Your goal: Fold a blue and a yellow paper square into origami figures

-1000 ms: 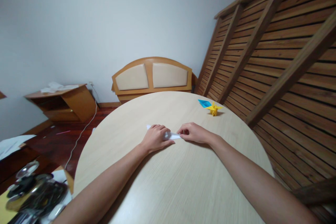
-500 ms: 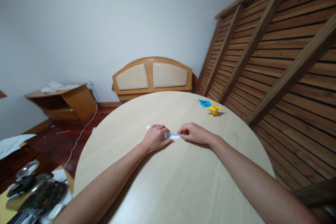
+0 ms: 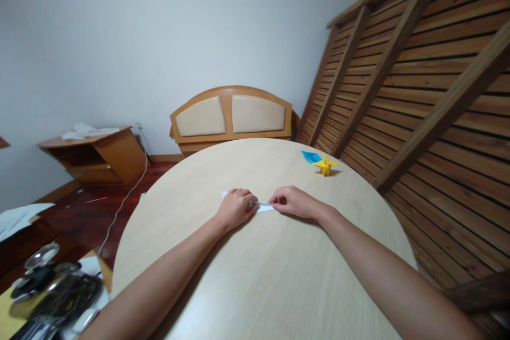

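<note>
Left hand [image 3: 234, 208]: my fingers lie flat and together, pressing down the left part of the white folded paper [image 3: 263, 206]
Right hand [image 3: 292, 202]: my fingertips pinch the paper's right end
Paper: mid-table [image 3: 279, 276], between my hands
Far right: yellow paper figure [image 3: 325, 164]; blue paper [image 3: 311, 156] touching it

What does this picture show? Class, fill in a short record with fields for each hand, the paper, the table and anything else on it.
Left hand: pressed flat on the white paper
Right hand: fingers pinching the paper's other end
White paper: folded strip, lying on the table
Table: round, pale wood
Also there: yellow origami figure, blue folded paper touching it
</note>
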The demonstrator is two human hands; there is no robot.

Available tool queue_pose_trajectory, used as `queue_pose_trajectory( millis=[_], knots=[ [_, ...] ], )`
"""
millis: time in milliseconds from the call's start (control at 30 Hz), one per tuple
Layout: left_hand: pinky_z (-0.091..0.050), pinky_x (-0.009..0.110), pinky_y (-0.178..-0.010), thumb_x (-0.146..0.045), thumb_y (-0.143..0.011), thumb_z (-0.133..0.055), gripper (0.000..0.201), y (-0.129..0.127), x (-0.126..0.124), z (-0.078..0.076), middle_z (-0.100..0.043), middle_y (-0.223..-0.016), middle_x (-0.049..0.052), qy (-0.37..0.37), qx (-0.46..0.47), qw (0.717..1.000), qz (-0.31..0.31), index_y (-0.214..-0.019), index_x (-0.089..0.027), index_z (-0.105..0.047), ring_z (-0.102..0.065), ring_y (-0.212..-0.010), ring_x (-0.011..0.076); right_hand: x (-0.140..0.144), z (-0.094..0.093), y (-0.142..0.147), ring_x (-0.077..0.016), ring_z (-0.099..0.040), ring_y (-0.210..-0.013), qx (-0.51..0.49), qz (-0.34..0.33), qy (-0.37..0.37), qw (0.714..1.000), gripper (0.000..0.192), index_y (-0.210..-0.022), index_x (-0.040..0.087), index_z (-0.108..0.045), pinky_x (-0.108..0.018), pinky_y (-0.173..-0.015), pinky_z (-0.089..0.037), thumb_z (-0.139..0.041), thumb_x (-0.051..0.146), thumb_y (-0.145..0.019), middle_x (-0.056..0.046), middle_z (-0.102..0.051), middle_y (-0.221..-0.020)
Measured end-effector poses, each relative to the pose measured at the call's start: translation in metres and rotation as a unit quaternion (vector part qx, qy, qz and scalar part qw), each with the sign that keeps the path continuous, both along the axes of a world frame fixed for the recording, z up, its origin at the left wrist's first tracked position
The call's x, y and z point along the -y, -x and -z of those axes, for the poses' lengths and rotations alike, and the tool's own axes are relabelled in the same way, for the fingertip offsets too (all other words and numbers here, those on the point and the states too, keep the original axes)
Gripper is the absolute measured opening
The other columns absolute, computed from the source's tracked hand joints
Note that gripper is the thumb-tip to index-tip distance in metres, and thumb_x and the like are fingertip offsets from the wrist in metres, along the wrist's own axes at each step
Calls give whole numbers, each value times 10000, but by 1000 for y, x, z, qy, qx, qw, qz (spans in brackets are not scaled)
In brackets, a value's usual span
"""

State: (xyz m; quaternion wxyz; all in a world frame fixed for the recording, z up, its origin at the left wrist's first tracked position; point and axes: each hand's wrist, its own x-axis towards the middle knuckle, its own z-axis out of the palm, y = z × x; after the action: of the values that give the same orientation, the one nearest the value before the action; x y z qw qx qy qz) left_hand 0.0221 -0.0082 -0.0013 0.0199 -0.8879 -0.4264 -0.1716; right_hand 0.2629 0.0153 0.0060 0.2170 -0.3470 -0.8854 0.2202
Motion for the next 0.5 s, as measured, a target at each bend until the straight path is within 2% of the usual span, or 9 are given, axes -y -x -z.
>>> queue_pose_trajectory(
  millis=[167,300,367,500],
  knots=[
    [-438,383,-883,-426,-888,-643,237,-1,3,-4,-709,-982,47,24,10,1000,-13,-991,-222,-707,-643,-909,225,0,1,0,-151,-616,-709,-1,-1,4,1000,214,-962,190,-783,-240,-670,-438,-623,187,-820,-42,-728,-831],
    [-423,395,-913,-627,-781,-704,499,10,2,-7,-702,-1031,55,54,18,998,9,-1068,-219,-691,-638,-951,241,-1,2,0,-150,-616,-709,-2,-3,5,1000,204,-955,190,-784,-241,-671,-439,-628,200,-825,-42,-729,-829],
    [-415,396,-929,-670,-757,-701,572,13,2,-7,-696,-1051,67,53,15,998,19,-1094,-208,-683,-632,-975,247,-1,2,0,-151,-615,-707,-2,-3,6,1000,203,-956,189,-784,-241,-668,-438,-629,203,-825,-44,-730,-829],
    [-401,389,-930,-513,-921,-580,349,11,4,-6,-709,-1002,59,42,23,999,5,-1037,-206,-701,-638,-939,216,-1,1,0,-151,-620,-711,-3,-1,10,1000,208,-967,189,-782,-240,-666,-439,-626,202,-830,-49,-731,-842]
  ],
)
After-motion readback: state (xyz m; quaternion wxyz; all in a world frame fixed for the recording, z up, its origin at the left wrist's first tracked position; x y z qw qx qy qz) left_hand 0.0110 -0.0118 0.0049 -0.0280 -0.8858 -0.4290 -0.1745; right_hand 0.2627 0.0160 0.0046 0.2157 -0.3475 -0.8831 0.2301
